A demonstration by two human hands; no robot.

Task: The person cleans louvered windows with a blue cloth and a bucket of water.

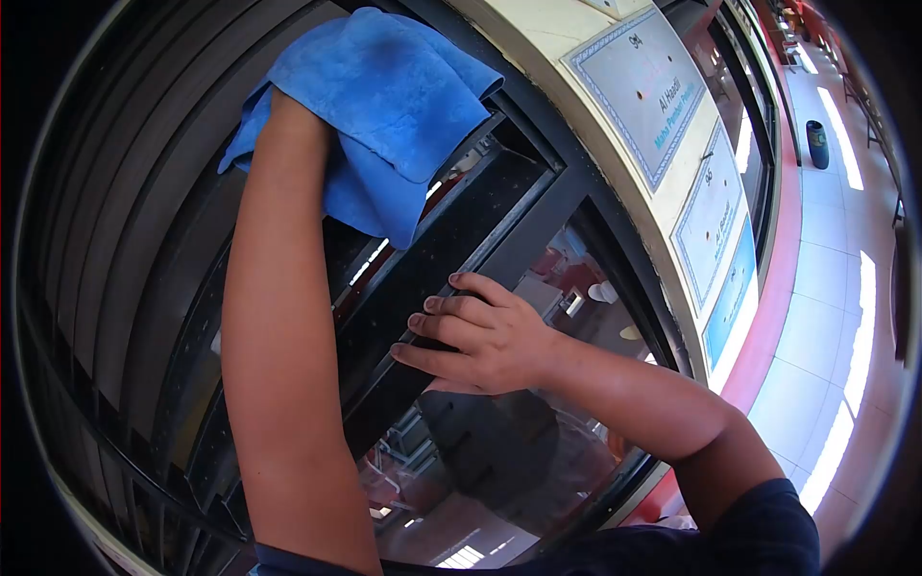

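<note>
A blue cloth (384,101) is draped over my left hand (296,117) at the upper part of the black window frame (485,206). Only the wrist end of that hand shows; the cloth hides the fingers, and its folds hang down against the frame. Lower and to the right, my right hand (480,336) lies on a dark frame bar with its fingers stretched out and slightly apart. No object is in it. Beneath this hand is a dark glass pane (519,461) with reflections of a room and a person's outline.
Dark slats (125,211) curve along the left side. Printed sheets in plastic covers, one a bordered certificate (639,96), are fixed to the cream wall strip (538,58). At the far right, a tiled walkway (816,298) runs past a dark bin (817,144).
</note>
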